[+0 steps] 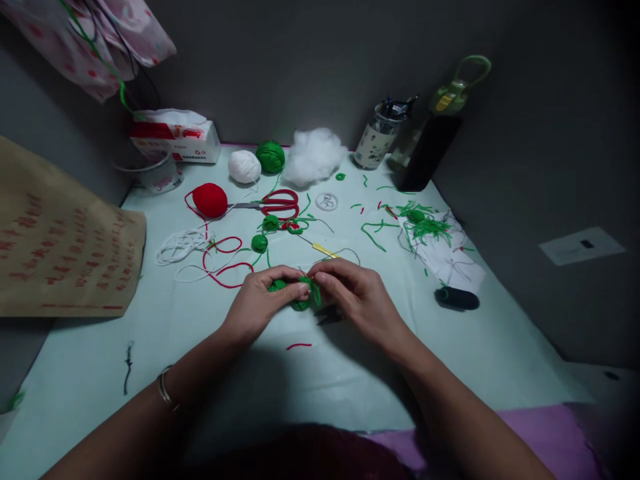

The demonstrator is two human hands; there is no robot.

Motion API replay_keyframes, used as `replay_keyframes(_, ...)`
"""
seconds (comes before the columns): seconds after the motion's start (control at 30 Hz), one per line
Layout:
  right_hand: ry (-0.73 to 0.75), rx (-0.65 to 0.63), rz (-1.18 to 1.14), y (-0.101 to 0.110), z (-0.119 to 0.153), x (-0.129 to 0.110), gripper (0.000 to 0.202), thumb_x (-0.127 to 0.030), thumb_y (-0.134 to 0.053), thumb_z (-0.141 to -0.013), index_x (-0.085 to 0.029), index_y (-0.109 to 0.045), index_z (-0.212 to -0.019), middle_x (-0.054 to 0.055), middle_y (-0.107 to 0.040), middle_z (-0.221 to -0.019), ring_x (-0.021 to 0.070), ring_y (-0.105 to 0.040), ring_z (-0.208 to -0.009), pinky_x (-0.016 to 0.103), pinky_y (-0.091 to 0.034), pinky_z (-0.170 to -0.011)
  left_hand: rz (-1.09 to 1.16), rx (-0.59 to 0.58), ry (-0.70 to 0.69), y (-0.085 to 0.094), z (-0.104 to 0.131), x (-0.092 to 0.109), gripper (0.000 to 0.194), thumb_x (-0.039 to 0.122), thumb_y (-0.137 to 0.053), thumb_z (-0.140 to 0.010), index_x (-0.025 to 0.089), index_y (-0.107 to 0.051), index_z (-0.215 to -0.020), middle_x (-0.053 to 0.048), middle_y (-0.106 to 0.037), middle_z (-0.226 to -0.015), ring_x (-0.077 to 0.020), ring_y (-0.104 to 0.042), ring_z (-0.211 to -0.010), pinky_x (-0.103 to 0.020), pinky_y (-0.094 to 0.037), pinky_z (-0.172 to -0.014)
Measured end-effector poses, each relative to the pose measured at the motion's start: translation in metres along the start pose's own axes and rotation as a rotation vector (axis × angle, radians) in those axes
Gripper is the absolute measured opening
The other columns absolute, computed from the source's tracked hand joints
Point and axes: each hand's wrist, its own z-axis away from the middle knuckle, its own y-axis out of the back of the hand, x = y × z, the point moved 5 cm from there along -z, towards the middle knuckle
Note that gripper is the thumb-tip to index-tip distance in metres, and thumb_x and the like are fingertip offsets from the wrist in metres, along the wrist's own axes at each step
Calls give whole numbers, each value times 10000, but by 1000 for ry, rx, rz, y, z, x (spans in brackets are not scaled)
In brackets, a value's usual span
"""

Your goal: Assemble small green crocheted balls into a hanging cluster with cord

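Mint cloth [350, 393] is lying beneath both hands. The left hand [263, 297] is clamping lumpy green knit [301, 305] between thumb and fingers; the right hand [363, 297], beside it, is pinching its fingertips together. Beyond, fluffy stuffing [315, 157] is heaping, scissors [281, 195] are lying flat, and a round red ball [210, 201] is resting.

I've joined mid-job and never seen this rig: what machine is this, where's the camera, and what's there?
There is no machine: a person works bare-handed. The single picture comes from a camera worn on their head, looking forward and down. The left hand holds green yarn work; the right hand pinches at its edge, though on what is too small to tell. Beyond, on the pale cover, lie a red ball, scissors and white stuffing.
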Motion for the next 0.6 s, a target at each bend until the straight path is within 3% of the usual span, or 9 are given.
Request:
replay_keyframes(0.1, 44, -3, 52, 3, -1, -3, 102, -250, -660, -893, -188, -717, -835, 33, -666, -849, 137, -591, -764, 272, -447, -669, -38, -94, 35, -5, 2, 1, 144, 293, -791, -771, 173, -755, -841, -10, -739, -741, -147, -678, -719, -276, -531, -751)
replay_keyframes(0.23, -82, -110, -87, 1, -3, 4, 98, -216, -670, -827, -167, -691, -744, 0, -604, -755, 96, -510, -632, 238, -387, -558, -38, -206, 71, -11, 4, -2, 116, 279, -779, -774, 174, -731, -780, 4, -718, -699, -136, -667, -688, -270, -521, -743)
replay_keyframes(0.33, -203, -22, -268, 3, -6, 11, 79, -178, -656, -775, -162, -649, -697, -34, -563, -667, 64, -441, -544, 212, -337, -500, -32, -284, 123, -14, 5, -7, 162, 320, -782, -786, 175, -722, -824, -3, -725, -702, -143, -679, -700, -279, -513, -761)
replay_keyframes(0.43, -314, 45, -491, 2, -6, 16, 74, -212, -661, -784, -165, -629, -738, -36, -613, -692, 35, -394, -466, 190, -285, -440, -31, -309, 121, -13, 5, -7, 212, 365, -753, -830, 173, -700, -903, -10, -719, -715, -148, -680, -716, -294, -508, -783)
replay_keyframes(0.6, -357, -91, -694, -12, -5, 14, 199, -341, -705, -834, -195, -571, -848, -23, -685, -697, 43, -437, -390, 171, -224, -370, 52, -403, 61, -19, 4, -3, 206, 363, -707, -872, 185, -608, -902, 5, -683, -766, -131, -648, -662, -289, -509, -713)
